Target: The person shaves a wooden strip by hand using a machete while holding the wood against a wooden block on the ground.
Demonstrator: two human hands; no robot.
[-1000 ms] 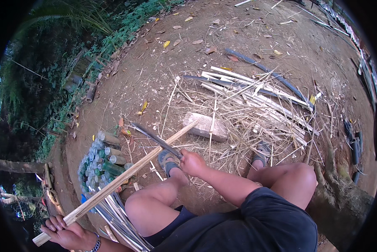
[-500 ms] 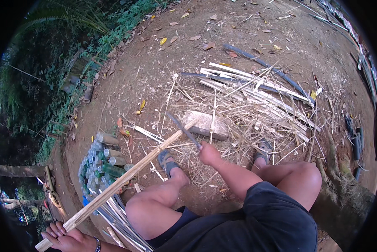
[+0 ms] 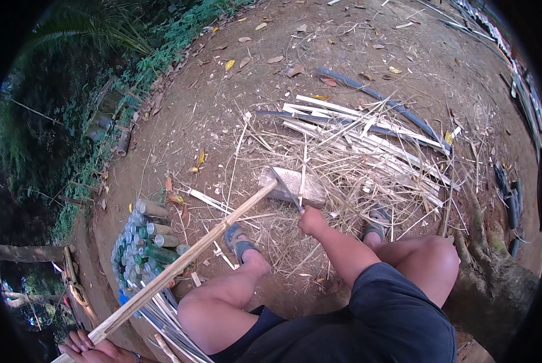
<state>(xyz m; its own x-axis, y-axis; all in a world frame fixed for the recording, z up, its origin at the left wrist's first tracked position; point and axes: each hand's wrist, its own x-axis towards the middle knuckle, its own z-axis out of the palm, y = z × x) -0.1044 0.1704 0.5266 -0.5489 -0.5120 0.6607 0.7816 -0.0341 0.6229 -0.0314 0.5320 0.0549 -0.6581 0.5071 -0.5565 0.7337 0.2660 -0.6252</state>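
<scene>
My left hand (image 3: 94, 351), at the lower left, is closed around the near end of a long, pale split-wood pole (image 3: 180, 260). The pole slants up to the right, and its far end lies over the left side of a wooden block (image 3: 317, 192); whether the two touch I cannot tell. A long-bladed knife (image 3: 288, 190) is gripped in my right hand (image 3: 312, 221), in front of the block. Its blade points up and left, close beside the pole's far end. The handle is mostly hidden by my fingers.
Pale strips (image 3: 373, 145) and shavings lie heaped beyond and right of the block, with a dark pipe (image 3: 398, 107) across them. Stacked bottles (image 3: 156, 230) and a bundle of strips (image 3: 162, 311) flank my left leg. A tree root (image 3: 488, 278) rises at the right.
My right hand has moved a little right, carrying the knife. The blade, which crossed over the pole near its far end, now lies to the right of it. My left hand sits slightly lower.
</scene>
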